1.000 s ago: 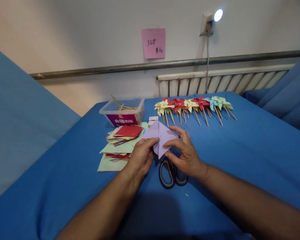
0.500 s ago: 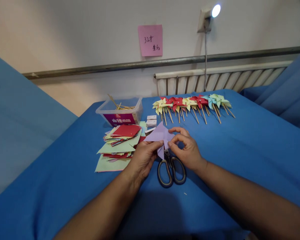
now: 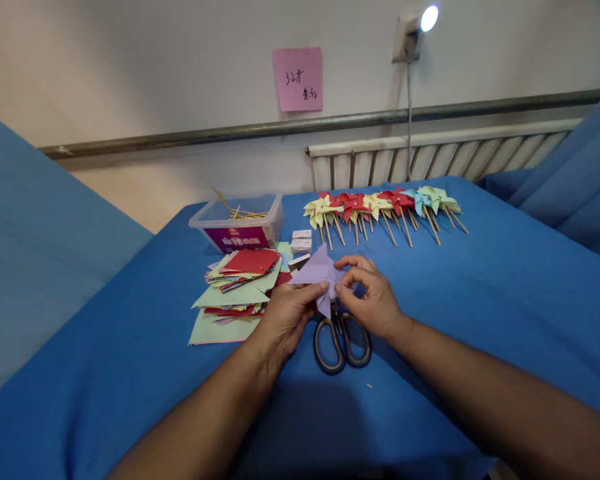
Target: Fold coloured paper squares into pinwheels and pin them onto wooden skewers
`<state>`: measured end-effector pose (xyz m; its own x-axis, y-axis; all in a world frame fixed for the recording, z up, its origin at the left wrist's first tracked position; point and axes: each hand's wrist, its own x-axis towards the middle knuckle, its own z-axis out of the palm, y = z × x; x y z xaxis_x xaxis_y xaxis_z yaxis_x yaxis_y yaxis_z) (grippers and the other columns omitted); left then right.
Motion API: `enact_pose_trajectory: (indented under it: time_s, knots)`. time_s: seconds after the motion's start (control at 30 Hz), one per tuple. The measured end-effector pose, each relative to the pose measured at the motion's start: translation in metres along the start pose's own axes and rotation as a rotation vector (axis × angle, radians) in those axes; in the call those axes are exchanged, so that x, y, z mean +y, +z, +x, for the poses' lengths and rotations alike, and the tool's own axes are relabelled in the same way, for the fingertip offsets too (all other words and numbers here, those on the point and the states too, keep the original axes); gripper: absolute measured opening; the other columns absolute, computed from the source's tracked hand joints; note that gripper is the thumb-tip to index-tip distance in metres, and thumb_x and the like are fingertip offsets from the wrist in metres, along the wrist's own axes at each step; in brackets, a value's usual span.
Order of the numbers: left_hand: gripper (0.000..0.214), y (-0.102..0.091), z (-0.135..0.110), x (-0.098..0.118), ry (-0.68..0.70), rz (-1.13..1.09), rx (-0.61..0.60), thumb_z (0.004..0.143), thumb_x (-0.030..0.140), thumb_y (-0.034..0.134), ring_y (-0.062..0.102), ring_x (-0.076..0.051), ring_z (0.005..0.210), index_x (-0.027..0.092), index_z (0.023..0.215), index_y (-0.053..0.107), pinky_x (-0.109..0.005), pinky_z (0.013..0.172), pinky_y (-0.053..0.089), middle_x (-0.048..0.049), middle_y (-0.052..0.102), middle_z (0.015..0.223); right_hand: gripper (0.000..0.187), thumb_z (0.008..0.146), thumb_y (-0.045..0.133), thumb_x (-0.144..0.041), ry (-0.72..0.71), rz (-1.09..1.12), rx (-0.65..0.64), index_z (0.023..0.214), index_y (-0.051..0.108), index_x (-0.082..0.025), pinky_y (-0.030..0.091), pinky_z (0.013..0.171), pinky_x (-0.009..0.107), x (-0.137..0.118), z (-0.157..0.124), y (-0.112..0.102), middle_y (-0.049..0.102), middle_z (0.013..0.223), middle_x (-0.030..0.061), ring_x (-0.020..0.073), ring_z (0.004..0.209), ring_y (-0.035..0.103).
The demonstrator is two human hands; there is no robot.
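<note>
Between my two hands is a piece of purple paper point(image 3: 313, 269), cut and partly folded like a pinwheel, held above the table. My left hand point(image 3: 291, 308) pinches its near left side, thumb on top near the centre. With thumb and fingers bent, my right hand point(image 3: 369, 293) pinches the right side of the same paper. A pair of scissors point(image 3: 347, 339) lies just beneath, dark handles toward me, blades hidden under the paper. Left of my left hand sit stacked coloured paper sheets point(image 3: 230, 293), red on top.
Finished pinwheels point(image 3: 355, 207) on sticks lie in a row at the back right. A clear plastic box point(image 3: 243, 230) of thin sticks stands at the back left, with small white boxes point(image 3: 301, 241) beside it. Everything rests on a blue cloth point(image 3: 455, 320). A radiator point(image 3: 445, 150) runs along the wall.
Both hands stay nearly in place, still pinching the purple paper. Its folded part near the centre has shifted slightly. The whole view has moved a little.
</note>
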<state>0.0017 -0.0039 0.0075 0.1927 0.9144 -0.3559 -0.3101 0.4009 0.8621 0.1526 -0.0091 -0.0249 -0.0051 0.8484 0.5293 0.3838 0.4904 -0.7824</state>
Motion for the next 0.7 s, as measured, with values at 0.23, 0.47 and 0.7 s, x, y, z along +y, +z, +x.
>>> enact_pose_trajectory:
  time_s: [0.23,0.47,0.7]
  knots:
    - [0.024,0.0003,0.0002,-0.0007,-0.008,0.009,0.011,0.058,0.017,0.079,0.06,-0.014,0.058,0.008,0.077,0.069,-0.026,0.06,0.047,-0.0058,0.067,0.066,0.012,0.073,0.059,-0.015,-0.012,-0.01,-0.01,0.063,0.055,-0.021,0.044,0.084,0.037,-0.001,0.0001,-0.0005,0.061,0.102,0.0062,0.0211,0.096,0.057]
    - [0.022,-0.0012,0.0015,-0.0022,-0.005,0.03,0.012,0.057,0.019,0.079,0.059,-0.013,0.057,0.007,0.073,0.069,-0.026,0.059,0.045,-0.0065,0.067,0.065,0.012,0.072,0.059,-0.015,0.004,-0.015,-0.022,0.063,0.056,-0.022,0.045,0.083,0.037,-0.0023,0.0005,-0.0008,0.062,0.101,0.0063,0.0216,0.095,0.057]
    - [0.018,-0.0021,0.0036,-0.0027,0.002,0.061,0.011,0.058,0.019,0.078,0.055,-0.012,0.051,0.008,0.067,0.067,-0.025,0.053,0.041,-0.0045,0.063,0.058,0.012,0.073,0.059,-0.016,0.003,0.0,-0.021,0.063,0.056,-0.021,0.046,0.081,0.036,-0.0014,-0.0003,0.0008,0.062,0.102,0.0064,0.021,0.096,0.057]
